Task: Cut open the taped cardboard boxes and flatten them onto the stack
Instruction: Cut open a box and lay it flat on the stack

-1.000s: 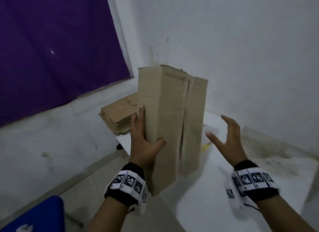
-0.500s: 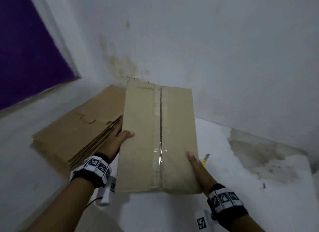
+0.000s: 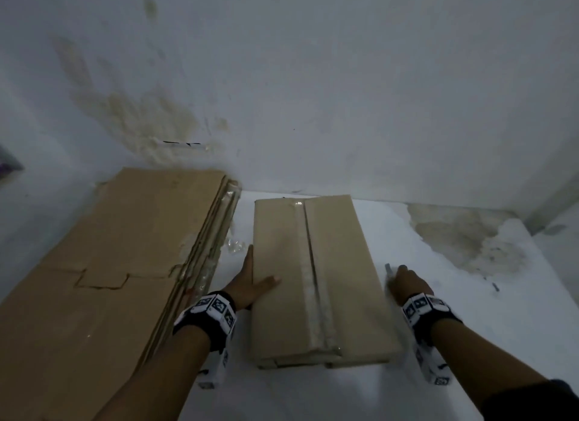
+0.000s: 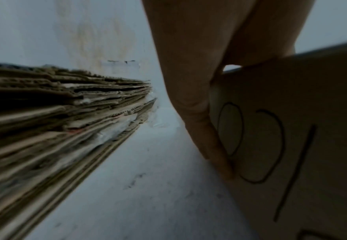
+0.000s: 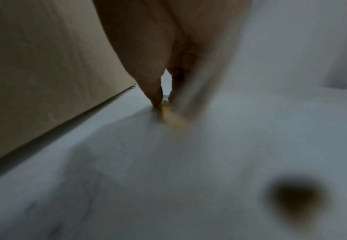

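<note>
A closed cardboard box (image 3: 338,279) lies flat on the white table (image 3: 454,342), its clear-taped seam (image 3: 310,282) facing up and running away from me. My left hand (image 3: 250,282) rests against the box's left side, fingers straight along it and thumb on top; in the left wrist view the fingers (image 4: 189,89) lie flat on the marked side of the box (image 4: 291,129). My right hand (image 3: 407,282) is down on the table just right of the box, thumb and fingers (image 5: 154,91) pinching a yellow box cutter (image 5: 169,115), whose tip (image 3: 388,267) sticks out. The stack of flattened boxes (image 3: 109,264) lies to the left.
The white wall stands right behind the table. A brown stained patch (image 3: 463,238) marks the table at the back right. Scraps of clear tape (image 3: 235,245) lie between the stack (image 4: 45,113) and the box. A narrow strip of table separates stack and box.
The box has come down from my hands onto the table beside the stack. My right hand has let go of it and moved right onto the cutter.
</note>
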